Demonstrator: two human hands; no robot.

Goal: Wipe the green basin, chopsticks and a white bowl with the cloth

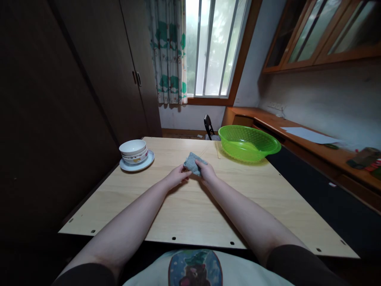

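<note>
A folded grey-blue cleaning cloth (194, 163) with a textured surface is held between my two hands above the middle of the table. My left hand (178, 176) pinches its left corner with the fingertips. On the other side, my right hand (207, 172) grips the right edge, thumb lying on top. Away to the left, a stack of white bowls (133, 147) rests on a white plate (147, 162); a coloured pattern shows on the lower bowl. A translucent green plastic basin (249, 143) stands at the table's far right corner.
The pale wooden table (190, 216) has small dark holes along its near edge. Beyond it are a dark folding chair (208, 124) and a window. A tall dark wardrobe (98, 71) borders the left side. A brown desk (293, 139) with white paper (311, 135) runs along the right wall.
</note>
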